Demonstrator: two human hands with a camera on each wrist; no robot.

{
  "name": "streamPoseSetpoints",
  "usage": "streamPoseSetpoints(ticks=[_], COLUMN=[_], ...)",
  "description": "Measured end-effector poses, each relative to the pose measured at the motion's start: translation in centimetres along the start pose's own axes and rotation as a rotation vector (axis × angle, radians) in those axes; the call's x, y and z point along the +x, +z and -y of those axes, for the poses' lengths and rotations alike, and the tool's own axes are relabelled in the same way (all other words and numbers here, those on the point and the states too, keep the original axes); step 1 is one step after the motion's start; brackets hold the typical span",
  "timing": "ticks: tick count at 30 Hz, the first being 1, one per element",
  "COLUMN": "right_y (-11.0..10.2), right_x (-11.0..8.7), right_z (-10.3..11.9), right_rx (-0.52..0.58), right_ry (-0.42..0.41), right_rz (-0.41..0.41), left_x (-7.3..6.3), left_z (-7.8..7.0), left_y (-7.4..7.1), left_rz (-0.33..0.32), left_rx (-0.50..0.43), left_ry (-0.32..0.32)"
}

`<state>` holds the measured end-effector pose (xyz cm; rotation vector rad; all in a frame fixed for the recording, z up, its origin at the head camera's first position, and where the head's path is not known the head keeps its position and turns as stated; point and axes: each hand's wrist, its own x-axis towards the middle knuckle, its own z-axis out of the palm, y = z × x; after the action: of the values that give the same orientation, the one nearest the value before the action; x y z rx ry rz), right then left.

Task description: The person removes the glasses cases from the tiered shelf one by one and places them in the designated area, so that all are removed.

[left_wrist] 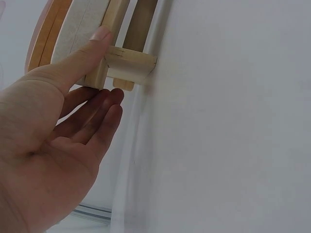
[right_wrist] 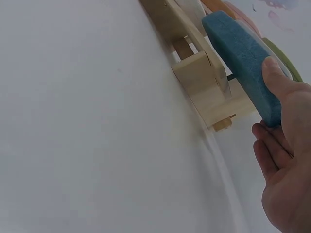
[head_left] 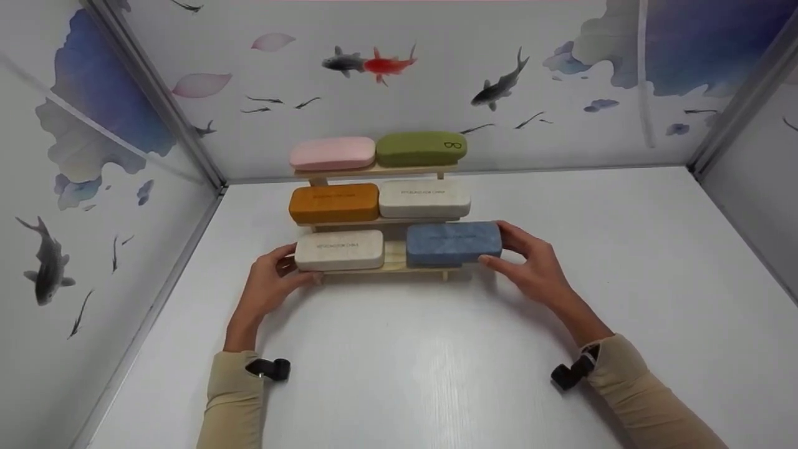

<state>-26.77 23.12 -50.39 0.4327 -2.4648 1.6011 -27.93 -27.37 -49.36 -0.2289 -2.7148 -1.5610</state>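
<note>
A three-tier wooden rack (head_left: 394, 255) holds several glasses cases: pink (head_left: 332, 153) and green (head_left: 421, 148) on top, orange (head_left: 333, 202) and white (head_left: 424, 198) in the middle, beige (head_left: 339, 249) and blue (head_left: 453, 242) at the bottom. My right hand (head_left: 504, 246) holds the blue case (right_wrist: 238, 48) by its right end, which overhangs the rack (right_wrist: 199, 77), thumb in front and fingers behind. My left hand (head_left: 283, 265) is at the rack's left end, thumb along the wooden edge (left_wrist: 131, 65) beside the beige case (left_wrist: 80, 29), fingers relaxed.
The rack stands on a white table (head_left: 436, 374) inside a booth whose walls (head_left: 561, 81) are printed with fish. The back wall is close behind the rack. The left wall (head_left: 93, 218) is near my left hand.
</note>
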Motion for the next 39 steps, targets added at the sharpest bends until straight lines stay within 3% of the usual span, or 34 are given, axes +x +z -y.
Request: streamPoseSetpoints(ticks=[16, 26, 32, 39], right_y=[-2.8, -4.7, -5.9, -6.8], right_x=[-1.7, -1.7, -1.6, -1.8], right_z=[-0.6, -0.7, -1.2, -1.9], right_rx=[-0.061, -0.086, -0.036, -0.051], right_ry=[0.007, 0.018, 0.001, 0.068], right_rz=[-0.024, -0.042, -0.006, 0.028], left_x=[0.2, 0.2, 0.2, 0.0], left_z=[-0.3, -0.4, -0.4, -0.2], left_y=[0.0, 0.0, 0.0, 0.0], left_rz=[0.005, 0.012, 0.006, 0.015], left_rx=[0.016, 0.023, 0.033, 0.046], left_ry=[-0.021, -0.032, -0.037, -0.055])
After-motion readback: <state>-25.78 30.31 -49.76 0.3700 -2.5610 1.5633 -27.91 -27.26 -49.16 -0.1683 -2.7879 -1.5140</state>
